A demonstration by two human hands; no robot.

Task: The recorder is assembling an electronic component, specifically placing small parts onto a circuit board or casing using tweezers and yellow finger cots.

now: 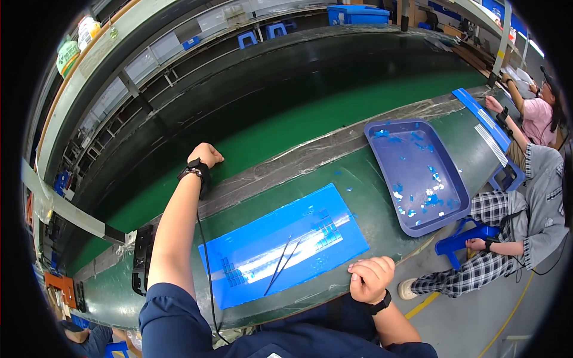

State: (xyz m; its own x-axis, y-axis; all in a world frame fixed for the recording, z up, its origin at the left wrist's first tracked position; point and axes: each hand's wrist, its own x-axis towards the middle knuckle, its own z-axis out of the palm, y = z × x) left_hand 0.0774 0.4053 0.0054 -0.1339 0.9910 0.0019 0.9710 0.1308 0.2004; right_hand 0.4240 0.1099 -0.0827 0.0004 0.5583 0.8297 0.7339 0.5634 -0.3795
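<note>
Slim dark tweezers (272, 280), legs splayed, lie on a glossy blue rectangular sheet (262, 232) on the scuffed green tabletop (358, 173), between clusters of small flat tiles (326, 231). Left hand (206, 155) and right hand (371, 279) both curl; whether they grip anything, I cannot tell.

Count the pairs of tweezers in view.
1 pair: the dark tweezers lie near the middle of the blue sheet. Others may be hidden or too small to tell.

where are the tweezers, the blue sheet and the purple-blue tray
tweezers (274, 276): head view, lower half, near the joined end
blue sheet (268, 228): head view, bare upper part
purple-blue tray (416, 173): head view, bare floor near its middle
</note>
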